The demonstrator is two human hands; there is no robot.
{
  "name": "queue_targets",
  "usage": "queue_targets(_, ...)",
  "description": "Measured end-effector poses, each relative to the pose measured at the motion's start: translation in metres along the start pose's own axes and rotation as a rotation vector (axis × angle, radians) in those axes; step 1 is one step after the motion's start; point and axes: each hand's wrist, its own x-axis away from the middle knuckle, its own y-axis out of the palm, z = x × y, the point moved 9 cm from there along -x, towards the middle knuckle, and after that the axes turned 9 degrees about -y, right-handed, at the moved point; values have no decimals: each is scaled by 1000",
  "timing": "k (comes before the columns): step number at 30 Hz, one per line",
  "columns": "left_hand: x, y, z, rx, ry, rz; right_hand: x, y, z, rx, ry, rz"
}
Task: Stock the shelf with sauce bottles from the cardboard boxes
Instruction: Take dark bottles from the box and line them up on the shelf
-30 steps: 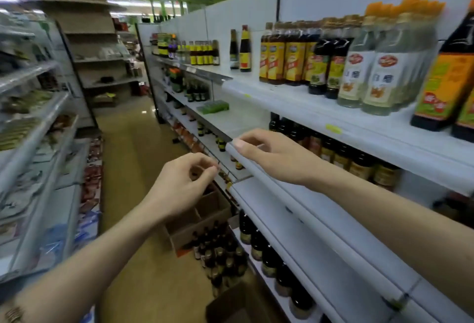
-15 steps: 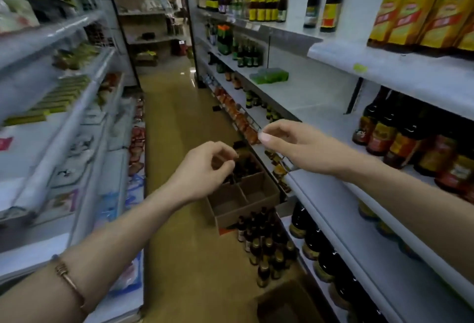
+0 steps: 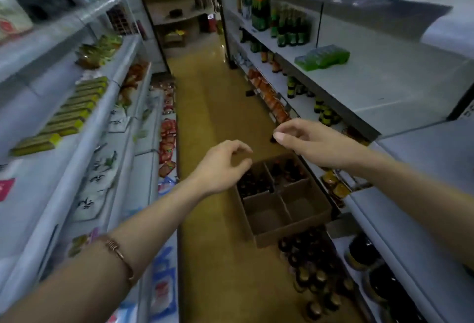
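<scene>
A brown cardboard box with four compartments stands on the aisle floor by the right shelving. Its two far compartments hold dark sauce bottles; the two near ones are bare. A cluster of dark sauce bottles stands on the floor in front of the box. My left hand hovers over the box's far left corner, fingers loosely curled, holding nothing. My right hand hangs above the box's far right side, fingers loosely bent, empty. The white shelf at right lies beside my right forearm.
White shelving with packets lines the left side. The right shelves carry green bottles, a green multipack and large dark bottles on the lowest level. The yellow-brown floor runs down the middle to far shelving.
My view has tilted down from the upper shelf to the floor and box. My right hand has come off the shelf edge, and both hands have dropped toward the box.
</scene>
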Motion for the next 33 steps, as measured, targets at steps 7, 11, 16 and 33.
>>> queue_targets(7,-130,30,-69,-37,26,-143,-89,5,65,-16,158,69)
queue_targets(11,-208,48,-90,-22,77,-263,-132,6,104,-51,301,154)
queue_targets(16,-292,77,-90,-61,178,-389,-171,4,141,-102,419,296)
queue_targets(33,-491,227,-158,-197,186,-611,-292,35,383,-286,671,450)
